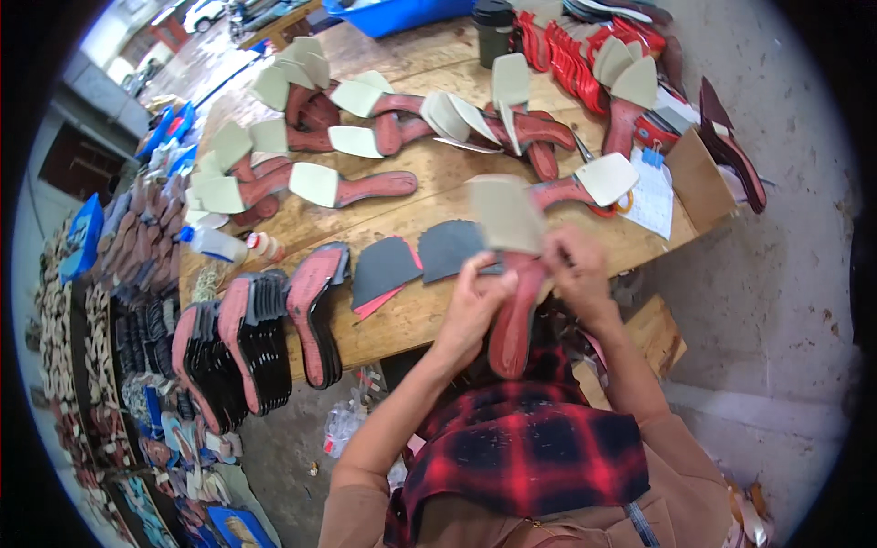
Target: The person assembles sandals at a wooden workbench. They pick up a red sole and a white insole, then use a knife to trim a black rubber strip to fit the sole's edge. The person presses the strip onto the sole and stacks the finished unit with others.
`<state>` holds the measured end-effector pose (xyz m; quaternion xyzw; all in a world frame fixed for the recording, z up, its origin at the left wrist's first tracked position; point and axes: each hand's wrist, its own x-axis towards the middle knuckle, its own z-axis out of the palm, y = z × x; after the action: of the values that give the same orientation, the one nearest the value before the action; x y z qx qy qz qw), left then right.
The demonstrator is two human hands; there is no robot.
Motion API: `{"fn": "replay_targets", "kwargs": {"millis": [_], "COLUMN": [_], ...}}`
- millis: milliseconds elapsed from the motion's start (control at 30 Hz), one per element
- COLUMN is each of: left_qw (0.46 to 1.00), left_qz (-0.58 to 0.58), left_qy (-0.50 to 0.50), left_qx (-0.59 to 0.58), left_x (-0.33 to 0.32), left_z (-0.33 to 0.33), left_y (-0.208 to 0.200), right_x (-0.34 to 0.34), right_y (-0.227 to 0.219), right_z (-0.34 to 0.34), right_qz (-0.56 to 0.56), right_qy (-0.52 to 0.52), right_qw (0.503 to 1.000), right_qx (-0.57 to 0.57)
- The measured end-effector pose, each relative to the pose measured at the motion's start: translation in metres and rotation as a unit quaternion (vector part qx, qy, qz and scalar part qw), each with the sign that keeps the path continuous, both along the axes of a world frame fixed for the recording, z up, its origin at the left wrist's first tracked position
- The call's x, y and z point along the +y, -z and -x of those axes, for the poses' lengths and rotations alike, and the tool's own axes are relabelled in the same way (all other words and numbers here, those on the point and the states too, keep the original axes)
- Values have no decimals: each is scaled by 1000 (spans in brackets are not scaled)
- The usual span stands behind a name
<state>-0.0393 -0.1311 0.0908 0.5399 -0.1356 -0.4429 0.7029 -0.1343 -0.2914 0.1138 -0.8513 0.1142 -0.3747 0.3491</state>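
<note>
The person's left hand (475, 306) grips a red sole (514, 342) round its middle, thumb across the near face. The right hand (580, 274) is at the sole's other edge with its fingers bent; it's blurred, and I can't tell whether it grips. The sole points down toward the person's red-and-black plaid cloth (539, 438), just off the near edge of the wooden tabletop (352, 226), and a cream piece (505, 215) tops its far end.

Just beyond the left hand lie dark grey pieces (388, 265), with pink showing beneath. Further left, three stacks of curved soles (317, 297) hang over the tabletop's edge, near a white bottle (219, 245) with a blue cap. Across the middle are scattered more red soles (379, 187) with cream ends. Over on the right, a sheet of paper (649, 205) lies beside a cardboard box (699, 183); at the back stands a dark cup (493, 36).
</note>
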Motion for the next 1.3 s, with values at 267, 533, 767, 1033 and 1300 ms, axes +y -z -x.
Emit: {"fn": "replay_targets", "kwargs": {"millis": [267, 533, 767, 1033, 1300], "left_qw": [621, 791, 917, 824, 720], "left_qz": [-80, -306, -178, -167, -193], "left_qy": [399, 484, 313, 456, 527], "left_qx": [-670, -217, 171, -292, -409], "left_x": [-26, 20, 21, 28, 22], "left_z": [-28, -13, -19, -21, -30], "left_y": [-113, -73, -84, -127, -109], "right_x": [-9, -18, 68, 57, 56], "right_y": [10, 7, -1, -10, -27], "right_z": [24, 89, 69, 72, 74], "right_qz": [-399, -143, -628, -741, -687], "right_qy": [-189, 141, -107, 26, 24], "right_qw": [884, 957, 761, 669, 725], "right_qx": [156, 207, 123, -37, 45]}}
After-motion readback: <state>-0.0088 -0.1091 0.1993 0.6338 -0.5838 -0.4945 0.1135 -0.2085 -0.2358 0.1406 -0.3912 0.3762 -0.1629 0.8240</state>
